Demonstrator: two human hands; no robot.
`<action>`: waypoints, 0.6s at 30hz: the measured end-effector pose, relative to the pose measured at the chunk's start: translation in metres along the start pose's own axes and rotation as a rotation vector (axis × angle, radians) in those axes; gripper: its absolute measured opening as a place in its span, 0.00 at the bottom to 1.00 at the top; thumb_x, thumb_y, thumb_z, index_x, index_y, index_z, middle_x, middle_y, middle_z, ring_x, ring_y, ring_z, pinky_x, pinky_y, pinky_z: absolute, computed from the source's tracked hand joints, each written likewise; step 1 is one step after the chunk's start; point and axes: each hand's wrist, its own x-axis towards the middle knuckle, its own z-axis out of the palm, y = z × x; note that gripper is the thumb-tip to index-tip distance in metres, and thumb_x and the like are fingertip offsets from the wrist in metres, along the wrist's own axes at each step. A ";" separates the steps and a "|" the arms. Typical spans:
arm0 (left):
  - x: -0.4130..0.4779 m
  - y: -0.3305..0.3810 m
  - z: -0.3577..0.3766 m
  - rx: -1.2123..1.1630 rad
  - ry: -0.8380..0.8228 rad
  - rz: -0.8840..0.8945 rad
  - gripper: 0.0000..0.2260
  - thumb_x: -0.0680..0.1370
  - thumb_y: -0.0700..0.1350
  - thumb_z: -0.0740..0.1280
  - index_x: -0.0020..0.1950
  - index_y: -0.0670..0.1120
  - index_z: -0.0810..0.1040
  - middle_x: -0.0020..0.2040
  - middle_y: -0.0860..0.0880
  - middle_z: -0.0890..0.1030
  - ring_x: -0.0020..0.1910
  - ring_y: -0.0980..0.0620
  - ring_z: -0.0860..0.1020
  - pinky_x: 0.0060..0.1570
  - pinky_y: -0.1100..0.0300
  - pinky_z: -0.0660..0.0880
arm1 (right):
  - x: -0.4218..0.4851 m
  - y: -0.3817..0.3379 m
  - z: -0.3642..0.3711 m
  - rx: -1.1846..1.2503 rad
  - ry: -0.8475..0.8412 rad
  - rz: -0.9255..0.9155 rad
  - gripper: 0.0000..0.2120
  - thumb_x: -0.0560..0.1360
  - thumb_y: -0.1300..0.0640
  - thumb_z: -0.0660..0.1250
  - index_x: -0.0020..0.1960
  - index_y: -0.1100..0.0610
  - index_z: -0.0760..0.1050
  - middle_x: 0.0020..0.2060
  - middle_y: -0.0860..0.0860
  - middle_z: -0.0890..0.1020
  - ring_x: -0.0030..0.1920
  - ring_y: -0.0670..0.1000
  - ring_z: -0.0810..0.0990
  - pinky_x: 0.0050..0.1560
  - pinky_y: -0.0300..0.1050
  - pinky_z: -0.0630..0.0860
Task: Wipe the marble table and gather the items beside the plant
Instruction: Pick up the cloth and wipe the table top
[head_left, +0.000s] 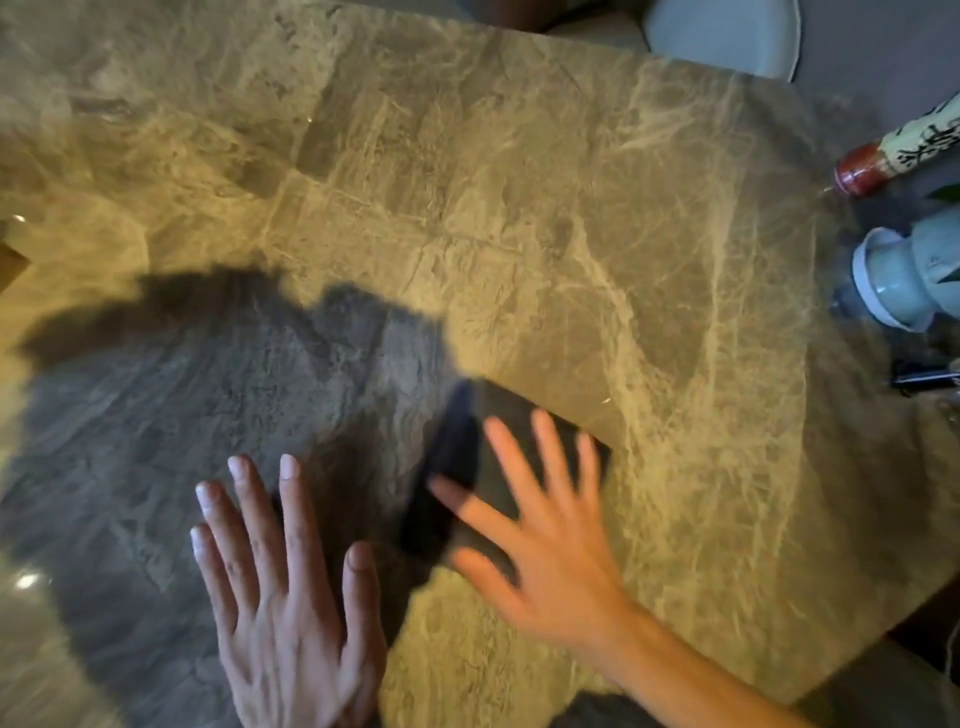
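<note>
Pressing flat with fingers spread, the right hand (540, 525) rests on a dark folded wiping cloth (457, 467) lying on the brown veined marble table (519, 208), near its near edge; the hand is blurred. The left hand (280, 587) lies palm down just beside the cloth, fingers straight and slightly apart, holding nothing. At the table's right edge stand a pale blue-green ceramic vase (898, 275) with a green leaf tip showing beside it, and a patterned cream bottle with a red base (893, 150). A small dark object (919, 376) nearer along that edge is too cropped to identify.
</note>
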 end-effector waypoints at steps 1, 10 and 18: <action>0.000 0.000 0.000 0.004 -0.005 0.001 0.30 0.78 0.57 0.46 0.78 0.47 0.47 0.79 0.42 0.49 0.79 0.42 0.45 0.77 0.47 0.45 | -0.021 0.023 0.000 -0.013 -0.031 0.026 0.26 0.77 0.35 0.52 0.74 0.33 0.54 0.79 0.53 0.51 0.77 0.65 0.47 0.68 0.75 0.53; 0.002 0.003 0.000 0.002 -0.015 -0.013 0.31 0.77 0.56 0.49 0.78 0.47 0.51 0.79 0.42 0.50 0.79 0.43 0.45 0.77 0.46 0.46 | 0.136 0.058 -0.009 0.086 0.136 0.642 0.26 0.77 0.33 0.44 0.74 0.32 0.43 0.79 0.51 0.48 0.77 0.66 0.44 0.70 0.75 0.43; 0.002 0.001 -0.001 0.029 -0.051 -0.028 0.31 0.76 0.55 0.51 0.78 0.47 0.52 0.79 0.42 0.51 0.79 0.42 0.46 0.76 0.44 0.48 | -0.039 0.079 -0.002 -0.066 -0.055 0.234 0.25 0.78 0.35 0.46 0.75 0.34 0.52 0.79 0.54 0.52 0.78 0.64 0.48 0.68 0.74 0.55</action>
